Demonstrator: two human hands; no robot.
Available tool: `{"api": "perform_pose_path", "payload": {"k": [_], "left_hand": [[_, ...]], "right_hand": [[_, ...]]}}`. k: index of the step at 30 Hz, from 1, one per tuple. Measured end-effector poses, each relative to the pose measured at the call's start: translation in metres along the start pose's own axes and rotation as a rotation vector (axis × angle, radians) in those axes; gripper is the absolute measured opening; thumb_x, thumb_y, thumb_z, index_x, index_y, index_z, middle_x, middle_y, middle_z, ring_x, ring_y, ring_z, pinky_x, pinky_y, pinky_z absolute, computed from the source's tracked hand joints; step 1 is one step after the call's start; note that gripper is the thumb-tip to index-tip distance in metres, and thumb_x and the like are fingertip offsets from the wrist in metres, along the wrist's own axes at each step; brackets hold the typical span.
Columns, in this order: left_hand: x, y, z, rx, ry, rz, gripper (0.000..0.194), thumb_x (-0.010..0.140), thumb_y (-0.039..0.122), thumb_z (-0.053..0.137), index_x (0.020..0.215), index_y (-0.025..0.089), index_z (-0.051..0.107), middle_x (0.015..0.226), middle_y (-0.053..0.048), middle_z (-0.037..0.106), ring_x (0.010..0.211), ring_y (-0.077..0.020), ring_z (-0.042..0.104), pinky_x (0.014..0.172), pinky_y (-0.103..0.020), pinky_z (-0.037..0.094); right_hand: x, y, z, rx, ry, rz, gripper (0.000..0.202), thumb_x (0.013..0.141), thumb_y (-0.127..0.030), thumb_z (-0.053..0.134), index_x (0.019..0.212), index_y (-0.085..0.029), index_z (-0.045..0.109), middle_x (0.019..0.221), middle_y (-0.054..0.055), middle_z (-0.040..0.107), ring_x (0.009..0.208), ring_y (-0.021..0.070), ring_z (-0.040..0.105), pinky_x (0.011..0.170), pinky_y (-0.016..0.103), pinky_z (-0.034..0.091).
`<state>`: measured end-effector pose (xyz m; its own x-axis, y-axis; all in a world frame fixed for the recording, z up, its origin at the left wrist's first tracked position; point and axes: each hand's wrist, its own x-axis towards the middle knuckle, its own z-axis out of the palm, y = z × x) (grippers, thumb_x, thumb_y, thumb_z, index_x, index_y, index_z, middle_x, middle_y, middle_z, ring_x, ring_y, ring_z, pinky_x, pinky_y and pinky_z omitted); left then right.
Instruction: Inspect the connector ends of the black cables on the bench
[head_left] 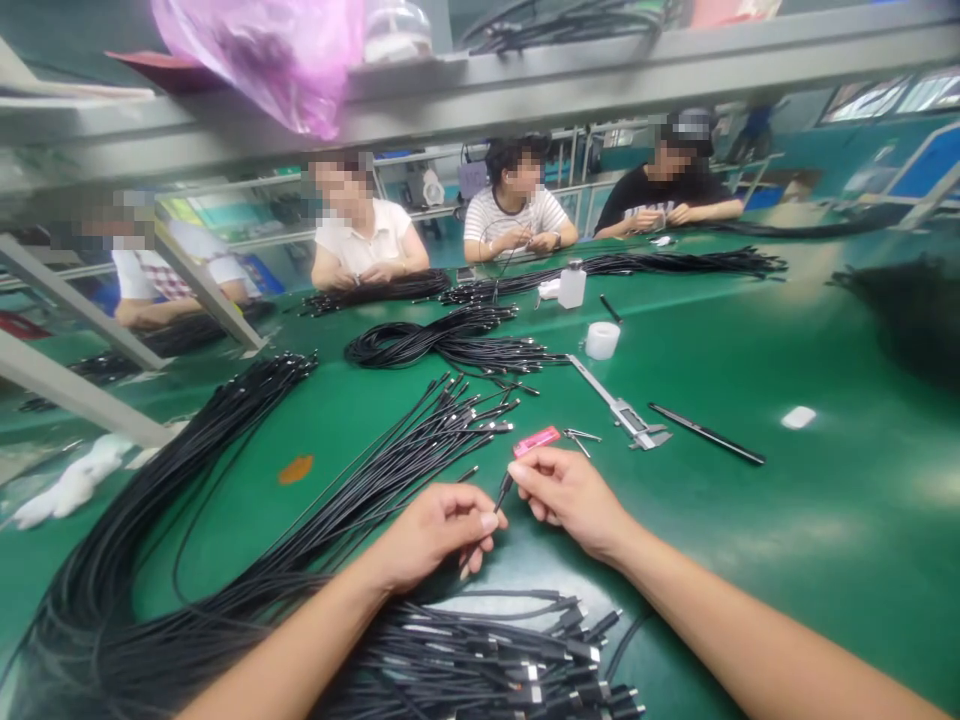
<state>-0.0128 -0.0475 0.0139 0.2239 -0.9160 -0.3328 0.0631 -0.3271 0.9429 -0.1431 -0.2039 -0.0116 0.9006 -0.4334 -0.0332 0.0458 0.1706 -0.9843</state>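
Observation:
Between my two hands is one black cable (504, 488) with a connector end. My left hand (442, 530) pinches the cable just below the connector, thumb against fingers. At the connector's upper end, my right hand (562, 490) grips it between thumb and forefinger, hiding the tip. Under and in front of my left forearm lies a bundle of black cables (540, 650) with metal-tipped connectors pointing right. Another spread of cables (405, 470) runs up and to the right, beyond my left hand. A pink-red object (536, 441) lies just past my right hand.
A caliper (619, 408), a dark pen-like tool (705, 432), a tape roll (602, 340) and a white bottle (572, 285) lie on the green table (847, 540). A thick cable bundle (97, 560) curves along the left. Several people sit opposite, below an overhead shelf (525, 95).

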Motion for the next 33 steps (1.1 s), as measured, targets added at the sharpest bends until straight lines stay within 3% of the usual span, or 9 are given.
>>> {"api": "perform_pose_path", "payload": {"k": [5,19,27,30,33], "left_hand": [[0.002,-0.001,0.001,0.014,0.066,0.01,0.036,0.076,0.045,0.078,0.077,0.013,0.062,0.062,0.0,0.062,0.048,-0.0088,0.057,0.046,-0.018,0.042],[0.001,-0.002,0.003,0.054,0.081,0.035,0.033,0.074,0.039,0.08,0.081,0.013,0.062,0.053,0.005,0.056,0.044,-0.007,0.051,0.043,-0.017,0.039],[0.001,0.0,0.001,-0.015,0.037,0.012,0.035,0.08,0.045,0.074,0.089,0.014,0.059,0.066,-0.001,0.064,0.047,-0.0108,0.058,0.044,-0.02,0.042],[-0.004,0.002,0.005,0.175,-0.003,0.041,0.03,0.085,0.045,0.069,0.089,0.015,0.064,0.069,-0.003,0.067,0.054,-0.014,0.062,0.052,-0.024,0.046],[-0.013,0.006,0.018,0.65,-0.11,0.229,0.024,0.089,0.041,0.064,0.084,0.019,0.073,0.076,-0.006,0.07,0.072,-0.0188,0.065,0.069,-0.029,0.048]], "right_hand": [[-0.003,0.0,0.0,0.001,-0.004,0.005,0.041,0.081,-0.056,0.068,0.075,-0.016,0.06,0.051,-0.006,0.052,0.041,0.0058,0.041,0.039,0.018,0.026],[-0.001,0.005,-0.001,0.018,0.0,0.02,0.04,0.08,-0.054,0.068,0.089,-0.015,0.066,0.06,-0.004,0.056,0.042,0.0052,0.042,0.039,0.017,0.028],[-0.001,0.002,0.0,-0.025,0.052,0.03,0.045,0.079,-0.058,0.068,0.066,-0.018,0.054,0.048,-0.006,0.048,0.04,0.0059,0.038,0.039,0.018,0.024],[-0.001,0.001,-0.002,-0.016,0.082,0.024,0.045,0.078,-0.059,0.069,0.068,-0.017,0.057,0.051,-0.005,0.05,0.041,0.0064,0.04,0.038,0.018,0.025],[0.0,0.0,-0.004,0.01,0.089,0.025,0.042,0.077,-0.057,0.07,0.076,-0.016,0.062,0.057,-0.003,0.054,0.043,0.0068,0.044,0.039,0.018,0.029]]}}
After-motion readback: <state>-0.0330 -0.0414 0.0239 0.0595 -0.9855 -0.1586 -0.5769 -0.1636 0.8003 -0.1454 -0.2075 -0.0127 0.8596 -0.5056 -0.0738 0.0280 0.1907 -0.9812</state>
